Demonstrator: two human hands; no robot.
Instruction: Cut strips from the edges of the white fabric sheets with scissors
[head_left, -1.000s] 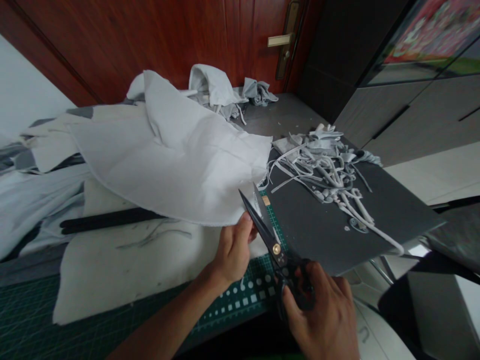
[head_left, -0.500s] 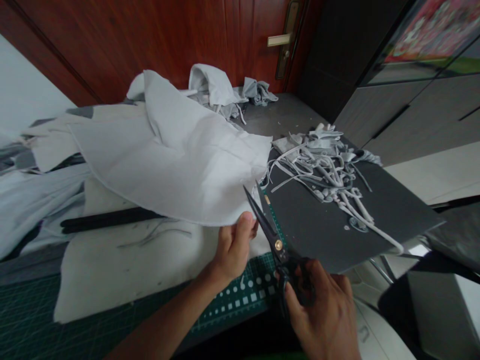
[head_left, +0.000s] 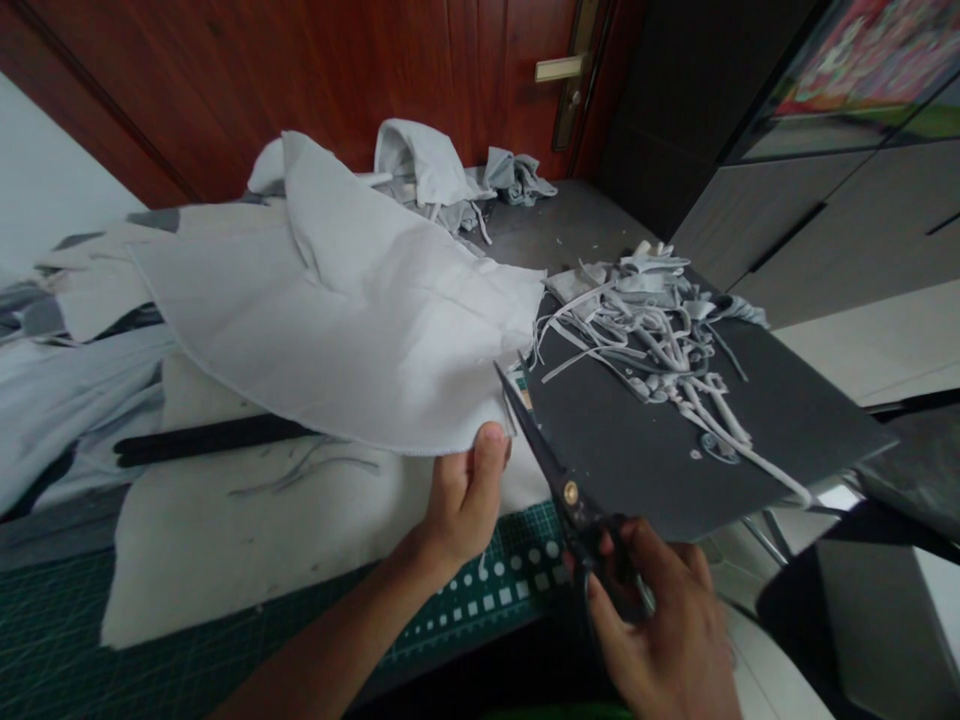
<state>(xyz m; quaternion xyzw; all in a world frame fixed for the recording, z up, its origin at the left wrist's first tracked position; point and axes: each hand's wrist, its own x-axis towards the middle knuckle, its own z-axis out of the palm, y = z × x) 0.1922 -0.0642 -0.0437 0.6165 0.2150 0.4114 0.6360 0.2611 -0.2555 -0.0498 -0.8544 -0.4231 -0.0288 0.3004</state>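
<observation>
Currently, the white cloth (head_left: 390,320) is draping over a cream sheet (head_left: 247,540), and the left hand (head_left: 465,500) is pinching its near edge, thumb on top. Just beside, the right hand (head_left: 671,615) is gripping black scissors (head_left: 564,483), blades slightly parted. Rightward, tangled strips (head_left: 664,340) are lying on the dark tabletop (head_left: 600,430); a green mat (head_left: 45,620) is showing below the sheet.

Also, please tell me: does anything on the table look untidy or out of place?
Yes, mildly: the scraps lie in a tangled heap on the dark table, with one pale strip trailing to its edge. A few loose threads also lie on the cream cloth. Nothing looks spilled.
</observation>
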